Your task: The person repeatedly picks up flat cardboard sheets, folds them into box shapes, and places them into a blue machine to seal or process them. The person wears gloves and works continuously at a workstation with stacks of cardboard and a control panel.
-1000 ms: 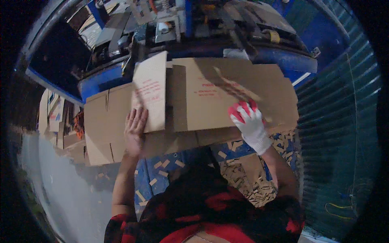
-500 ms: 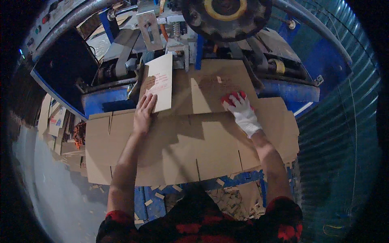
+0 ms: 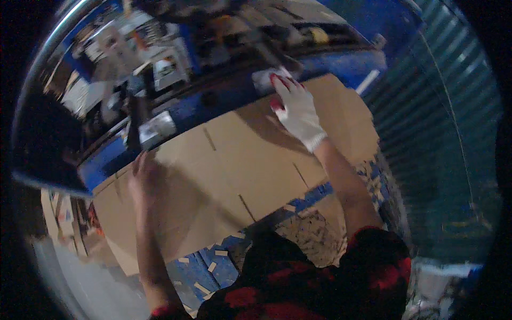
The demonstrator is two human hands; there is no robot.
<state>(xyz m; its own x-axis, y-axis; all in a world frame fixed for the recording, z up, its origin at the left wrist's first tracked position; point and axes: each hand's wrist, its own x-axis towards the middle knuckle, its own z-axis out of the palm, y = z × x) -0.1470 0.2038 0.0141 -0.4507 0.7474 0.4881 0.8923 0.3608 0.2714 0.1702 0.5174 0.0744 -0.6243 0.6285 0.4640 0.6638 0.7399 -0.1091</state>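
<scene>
A large flat brown cardboard sheet [image 3: 256, 154] with cut slots lies across the front of the machine, slanting in the view. My bare left hand [image 3: 144, 178] is at the sheet's left part, close to a metal guide plate [image 3: 157, 128]; motion blurs its fingers. My right hand [image 3: 296, 109], in a white glove with red on the fingers and palm, reaches over the sheet's far edge by the right-hand guide plate [image 3: 262, 80]. Its fingers are stretched out with the thumb apart, and I see nothing held in it.
The blue machine front [image 3: 213, 106] runs along the sheet's far side, with blurred metal parts above. Cardboard scraps [image 3: 312, 226] lie below the near edge and on a blue surface [image 3: 221, 266]. Stacked cardboard [image 3: 66, 218] stands at left, a corrugated green wall [image 3: 426, 160] at right.
The view has turned. The printed, partly folded cardboard under my hands is out of sight. My left hand has come off it to the sheet's left part; my right hand is at the machine's edge.
</scene>
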